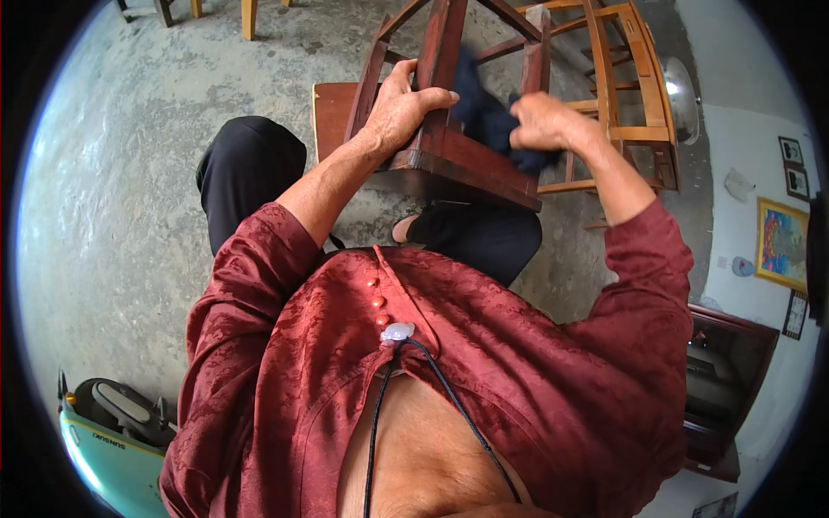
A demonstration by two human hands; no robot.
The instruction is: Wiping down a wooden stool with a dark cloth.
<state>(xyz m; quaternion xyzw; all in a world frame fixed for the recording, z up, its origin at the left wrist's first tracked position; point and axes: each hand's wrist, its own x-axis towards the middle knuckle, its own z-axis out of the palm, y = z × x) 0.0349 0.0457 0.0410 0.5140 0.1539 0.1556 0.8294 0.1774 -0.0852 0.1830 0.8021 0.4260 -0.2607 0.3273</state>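
Note:
A dark red wooden stool [447, 139] is tipped over before me, its legs pointing away and its seat edge towards my body. My left hand [405, 103] grips one of its legs close to the seat, thumb across the near face. In my right hand [544, 120] is a bunched dark blue cloth [489, 120], which lies against the stool's inner side between the legs. Cloth and right hand are partly blurred. Behind my left forearm, a reddish-brown board or seat top [333, 110] shows below the stool; what bears the stool's weight is mostly hidden.
Wooden chairs [605, 71] stand close by on the right, near a shiny metal basin [680, 100]. Further legs of wooden furniture [249, 19] rise from the concrete floor [142, 162] at the far left. A turquoise scooter [110, 460] is behind me on the left, a television [725, 369] on the right.

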